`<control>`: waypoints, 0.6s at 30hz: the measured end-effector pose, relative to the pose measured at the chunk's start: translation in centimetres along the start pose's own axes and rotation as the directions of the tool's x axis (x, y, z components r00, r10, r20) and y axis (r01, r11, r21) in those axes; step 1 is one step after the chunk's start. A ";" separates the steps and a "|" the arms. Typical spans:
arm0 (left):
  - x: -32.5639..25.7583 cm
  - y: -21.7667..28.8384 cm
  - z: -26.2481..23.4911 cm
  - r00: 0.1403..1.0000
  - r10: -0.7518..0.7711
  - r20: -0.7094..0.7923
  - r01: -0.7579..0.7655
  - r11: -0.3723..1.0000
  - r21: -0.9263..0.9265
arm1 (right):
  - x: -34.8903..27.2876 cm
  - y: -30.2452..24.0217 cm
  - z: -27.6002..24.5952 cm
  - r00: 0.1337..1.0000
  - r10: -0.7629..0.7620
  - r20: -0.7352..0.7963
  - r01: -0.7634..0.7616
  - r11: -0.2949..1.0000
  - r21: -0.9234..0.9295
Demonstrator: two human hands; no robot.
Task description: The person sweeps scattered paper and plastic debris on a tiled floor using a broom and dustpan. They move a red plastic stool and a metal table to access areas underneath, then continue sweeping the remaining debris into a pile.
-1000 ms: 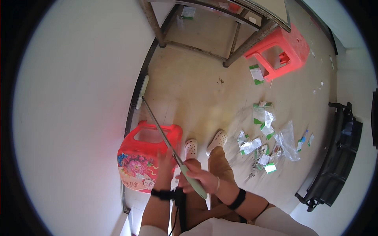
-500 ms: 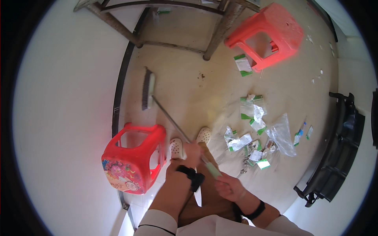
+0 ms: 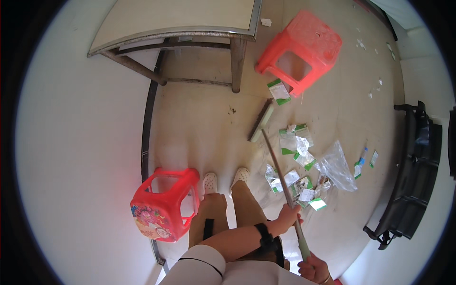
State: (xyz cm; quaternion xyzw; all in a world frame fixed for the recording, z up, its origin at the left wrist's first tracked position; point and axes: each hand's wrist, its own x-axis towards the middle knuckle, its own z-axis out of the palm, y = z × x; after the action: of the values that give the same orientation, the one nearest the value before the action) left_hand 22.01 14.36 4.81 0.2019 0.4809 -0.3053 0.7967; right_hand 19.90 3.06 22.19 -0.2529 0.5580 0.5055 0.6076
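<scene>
A long-handled broom (image 3: 280, 173) slants across the floor in front of me, its pale green head (image 3: 263, 124) and dark bristles resting flat near several green-and-white packets. My left hand (image 3: 288, 217) wraps round the middle of the pole. Lower down, by the pale green grip, my right hand (image 3: 313, 269) is closed on the handle end. Right of the head lie torn packets (image 3: 297, 138) with crumpled white paper, a clear plastic bag (image 3: 336, 166) and dark dirt. Another packet (image 3: 279, 92) lies just beyond the bristles. A small dark dirt patch (image 3: 232, 110) lies left of the head.
A red stool (image 3: 164, 209) stands near left by the wall; a second red stool (image 3: 308, 47) is far right. A worn metal-legged table (image 3: 180, 19) fills the far left. A black folded frame (image 3: 408, 175) leans along the right wall. A blue-capped tube (image 3: 364, 156) lies near it.
The broom head has swung from the far left side to the right, beside the packets. Both hands moved right with the handle, and the view has shifted, showing more of the tabletop.
</scene>
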 end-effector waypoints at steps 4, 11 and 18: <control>-1.9 0.7 -4.9 1.000 -0.009 -0.026 0.005 0.987 -0.160 | 2.1 0.5 -0.4 0.977 0.156 0.147 -0.165 0.985 0.048; -1.5 6.9 -21.9 0.952 0.175 -0.250 -0.266 0.877 -0.400 | 16.2 2.2 8.7 0.895 0.387 0.222 -0.298 0.889 -0.348; -2.1 16.9 -35.3 0.792 0.364 -0.490 -0.588 0.671 -0.452 | 27.8 8.4 22.2 0.792 0.542 0.281 -0.471 0.835 -0.284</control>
State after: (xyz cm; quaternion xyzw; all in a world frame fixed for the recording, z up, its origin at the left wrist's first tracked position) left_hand 10.04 49.04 -8.95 0.1204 0.6161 0.1225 0.7687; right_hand 18.07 34.68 3.89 -0.0586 0.4344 0.7402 0.5099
